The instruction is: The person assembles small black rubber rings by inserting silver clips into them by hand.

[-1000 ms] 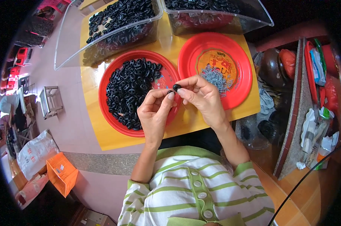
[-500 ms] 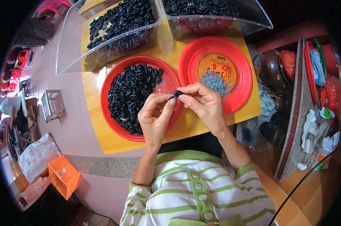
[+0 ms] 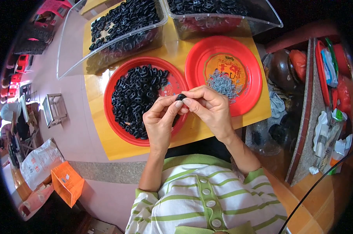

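A small black rounded plastic piece sits between both hands, above the gap between two red trays. My left hand pinches it from the left with thumb and forefinger. From the right, the thumb and fingers of my right hand are closed on it too, and the fingertips of both hands nearly meet. Behind my left hand, a round red tray holds a heap of black oval pieces with two holes. Beyond my right hand, small grey metal springs or pins lie in another red tray.
Two clear plastic bins, a left one and a right one, hold many more black pieces at the table's far side. The yellow tabletop ends near my waist. Right of it stand shelves with a brown jar. An orange bag is at lower left.
My hands have come closer together. The black piece has shifted slightly left, and my left fingertips now meet it, where a small gap lay between the two hands' pinches before.
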`<state>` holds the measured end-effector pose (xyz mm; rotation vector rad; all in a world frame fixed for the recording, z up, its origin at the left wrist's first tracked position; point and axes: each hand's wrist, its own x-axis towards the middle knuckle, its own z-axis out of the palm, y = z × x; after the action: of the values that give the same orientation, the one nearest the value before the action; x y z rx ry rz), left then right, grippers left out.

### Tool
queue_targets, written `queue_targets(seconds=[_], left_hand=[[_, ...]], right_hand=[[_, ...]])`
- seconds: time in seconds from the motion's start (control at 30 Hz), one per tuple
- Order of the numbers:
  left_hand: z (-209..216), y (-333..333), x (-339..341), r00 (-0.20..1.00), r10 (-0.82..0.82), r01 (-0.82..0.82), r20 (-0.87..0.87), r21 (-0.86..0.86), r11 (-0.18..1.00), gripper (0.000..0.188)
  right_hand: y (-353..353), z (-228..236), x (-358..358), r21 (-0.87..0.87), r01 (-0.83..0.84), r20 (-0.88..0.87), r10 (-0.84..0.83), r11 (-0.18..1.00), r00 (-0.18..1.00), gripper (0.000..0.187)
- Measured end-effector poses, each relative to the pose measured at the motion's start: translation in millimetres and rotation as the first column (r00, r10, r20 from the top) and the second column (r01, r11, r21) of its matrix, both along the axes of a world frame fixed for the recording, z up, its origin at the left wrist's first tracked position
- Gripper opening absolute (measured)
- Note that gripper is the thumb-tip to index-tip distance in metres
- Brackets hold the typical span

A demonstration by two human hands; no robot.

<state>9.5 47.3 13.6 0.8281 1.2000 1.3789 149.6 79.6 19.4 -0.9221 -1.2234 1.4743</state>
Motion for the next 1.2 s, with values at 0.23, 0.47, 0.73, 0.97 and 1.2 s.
queue_targets(seconds=[0.23,0.47,0.73,0.97,1.2], left_hand=[[-5.6,-3.8,-2.9,0.996,0.022,-0.022,0.085,-0.009,1.0,0.012],[-6.5,2.0,-4.3,0.886,0.081,-0.041,0.456,-0.096,0.994,0.011],[-6.7,-2.5,3.2,0.852,0.036,-0.003,0.522,-0.064,0.998,0.009],[3.4,-2.3,23.5,0.927,0.222,-0.243,0.301,0.033,0.969,0.018],[-12.2,-11.2,21.6,0.967,0.152,-0.206,0.203,0.28,0.938,0.013]], right_hand=[[4.0,5.4,-0.2,0.128,-0.03,0.139,0.012,0.991,0.99,0.013],[9.9,13.9,-3.0,0.463,-0.042,0.421,-0.177,0.885,0.89,0.031],[10.8,12.7,4.3,0.48,-0.059,0.359,-0.135,0.875,0.924,0.032],[9.1,14.1,8.8,0.332,-0.074,0.294,-0.029,0.94,0.955,0.026],[-4.8,7.7,5.3,0.244,-0.091,0.22,0.037,0.965,0.975,0.024]])
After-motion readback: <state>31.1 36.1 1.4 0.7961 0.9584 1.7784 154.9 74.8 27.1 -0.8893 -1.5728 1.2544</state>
